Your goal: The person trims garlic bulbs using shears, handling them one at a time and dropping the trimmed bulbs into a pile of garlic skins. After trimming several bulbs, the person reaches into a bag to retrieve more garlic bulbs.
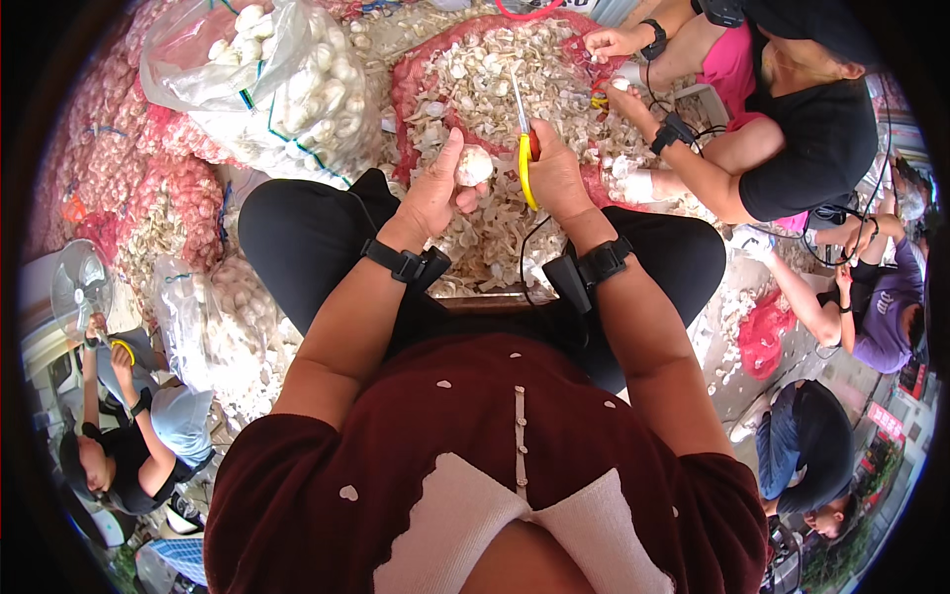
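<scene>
A whitish garlic bulb (473,165) rests in my left hand (433,190), with the thumb raised along one side of it and the fingers curled beneath. My right hand (558,172) grips a pair of scissors (527,152) with yellow and red handles. Their blades point away from me and look closed together. A small gap separates the scissors from the bulb. Below both hands spreads a heap of dry garlic skins (482,249), partly lying on red mesh netting (404,96).
A clear plastic bag (319,96) full of garlic bulbs stands ahead on the left, beside red mesh sacks (178,197). At the right a co-worker (809,141) sits close, hands over the same heap. Farther left are a fan (82,288) and another person (141,445).
</scene>
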Action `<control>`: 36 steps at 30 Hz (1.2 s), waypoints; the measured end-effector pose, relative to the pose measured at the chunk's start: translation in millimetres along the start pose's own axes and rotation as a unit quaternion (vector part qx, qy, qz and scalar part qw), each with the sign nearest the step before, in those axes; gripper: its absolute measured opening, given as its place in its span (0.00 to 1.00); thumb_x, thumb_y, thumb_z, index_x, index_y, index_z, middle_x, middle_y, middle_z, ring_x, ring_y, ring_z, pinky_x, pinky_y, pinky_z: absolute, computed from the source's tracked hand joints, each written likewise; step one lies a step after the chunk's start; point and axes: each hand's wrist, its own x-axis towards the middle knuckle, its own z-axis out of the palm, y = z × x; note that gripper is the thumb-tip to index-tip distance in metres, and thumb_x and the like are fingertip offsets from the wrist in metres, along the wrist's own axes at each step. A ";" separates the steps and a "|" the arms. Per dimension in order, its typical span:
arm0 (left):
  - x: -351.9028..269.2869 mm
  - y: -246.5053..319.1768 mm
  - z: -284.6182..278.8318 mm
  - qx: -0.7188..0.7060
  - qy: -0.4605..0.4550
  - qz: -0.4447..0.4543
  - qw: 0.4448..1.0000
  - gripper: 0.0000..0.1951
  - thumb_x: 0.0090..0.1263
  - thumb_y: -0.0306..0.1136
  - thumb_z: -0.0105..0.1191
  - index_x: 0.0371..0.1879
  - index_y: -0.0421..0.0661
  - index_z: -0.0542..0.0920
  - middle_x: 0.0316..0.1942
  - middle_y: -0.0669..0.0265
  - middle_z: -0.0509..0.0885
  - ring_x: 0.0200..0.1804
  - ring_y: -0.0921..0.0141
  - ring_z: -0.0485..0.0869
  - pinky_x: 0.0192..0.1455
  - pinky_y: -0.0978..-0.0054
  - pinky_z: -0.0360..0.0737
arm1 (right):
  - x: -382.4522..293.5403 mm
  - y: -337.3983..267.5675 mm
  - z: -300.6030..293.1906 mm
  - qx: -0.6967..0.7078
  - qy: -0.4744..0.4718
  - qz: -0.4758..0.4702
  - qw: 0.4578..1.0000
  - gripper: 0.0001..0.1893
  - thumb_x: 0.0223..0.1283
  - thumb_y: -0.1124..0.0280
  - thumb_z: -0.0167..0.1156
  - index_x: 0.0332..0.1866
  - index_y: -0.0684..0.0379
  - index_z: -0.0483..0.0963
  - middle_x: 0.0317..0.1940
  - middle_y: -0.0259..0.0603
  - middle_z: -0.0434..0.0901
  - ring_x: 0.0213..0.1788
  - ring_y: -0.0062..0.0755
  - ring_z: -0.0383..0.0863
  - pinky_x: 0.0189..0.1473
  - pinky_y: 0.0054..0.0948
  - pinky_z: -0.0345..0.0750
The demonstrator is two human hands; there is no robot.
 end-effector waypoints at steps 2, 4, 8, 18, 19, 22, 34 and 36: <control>2.8 -3.0 -2.9 -0.007 0.008 0.044 0.999 0.27 0.72 0.62 0.40 0.38 0.48 0.77 0.24 0.67 0.76 0.14 0.78 0.61 0.20 0.77 0.63 | -1.3 -3.5 2.4 -0.016 0.002 -0.007 1.000 0.14 0.60 0.69 0.59 0.50 0.58 0.70 0.28 0.53 0.79 0.31 0.52 0.81 0.34 0.40 0.76; 5.3 -5.8 1.1 -0.006 0.004 0.067 0.998 0.26 0.73 0.61 0.40 0.39 0.48 0.77 0.24 0.67 0.77 0.15 0.78 0.61 0.20 0.78 0.62 | -2.1 -0.8 4.6 -0.033 0.009 -0.012 0.999 0.14 0.60 0.69 0.60 0.50 0.57 0.70 0.28 0.52 0.79 0.31 0.50 0.81 0.34 0.39 0.76; 5.1 -5.7 -4.3 0.047 -0.042 0.079 0.995 0.24 0.74 0.57 0.42 0.43 0.46 0.76 0.25 0.67 0.77 0.15 0.80 0.60 0.18 0.82 0.59 | -4.3 -0.1 7.4 0.176 -0.029 0.036 0.983 0.19 0.55 0.72 0.66 0.51 0.58 0.69 0.34 0.42 0.81 0.35 0.31 0.81 0.38 0.30 0.78; 8.5 -17.4 -6.6 0.110 0.056 0.126 0.984 0.26 0.75 0.57 0.39 0.40 0.44 0.80 0.23 0.68 0.80 0.15 0.80 0.67 0.15 0.84 0.59 | -14.2 -25.7 1.8 0.222 -0.113 0.050 0.967 0.21 0.56 0.79 0.65 0.55 0.56 0.68 0.42 0.35 0.79 0.43 0.20 0.77 0.42 0.20 0.77; 6.8 -15.2 -3.5 0.125 0.083 0.106 0.983 0.27 0.75 0.57 0.39 0.40 0.44 0.81 0.23 0.68 0.80 0.15 0.79 0.68 0.14 0.83 0.60 | -13.8 -23.7 1.8 0.222 -0.111 0.051 0.967 0.21 0.56 0.79 0.65 0.55 0.56 0.68 0.42 0.35 0.79 0.43 0.20 0.77 0.42 0.20 0.77; 2.2 -10.3 0.7 0.188 0.105 0.100 0.971 0.26 0.75 0.56 0.40 0.39 0.43 0.81 0.24 0.69 0.81 0.15 0.78 0.72 0.14 0.82 0.64 | -13.3 -22.1 2.5 0.186 -0.144 0.050 0.971 0.21 0.57 0.77 0.65 0.55 0.55 0.68 0.43 0.34 0.78 0.45 0.20 0.77 0.42 0.21 0.77; -0.5 -8.4 4.8 0.109 -0.002 0.137 0.985 0.17 0.77 0.38 0.43 0.55 0.39 0.73 0.43 0.62 0.82 0.39 0.70 0.84 0.42 0.74 0.81 | -11.0 -17.9 -1.6 0.424 -0.093 0.170 0.885 0.22 0.59 0.74 0.65 0.57 0.54 0.66 0.39 0.34 0.75 0.35 0.22 0.78 0.35 0.22 0.78; 1.1 -10.6 5.0 0.178 -0.030 0.175 0.968 0.16 0.77 0.34 0.43 0.58 0.38 0.71 0.47 0.62 0.80 0.44 0.69 0.83 0.48 0.72 0.81 | -11.0 -17.0 2.5 0.422 -0.062 0.100 0.899 0.20 0.58 0.76 0.65 0.54 0.57 0.67 0.37 0.33 0.76 0.37 0.22 0.77 0.33 0.23 0.78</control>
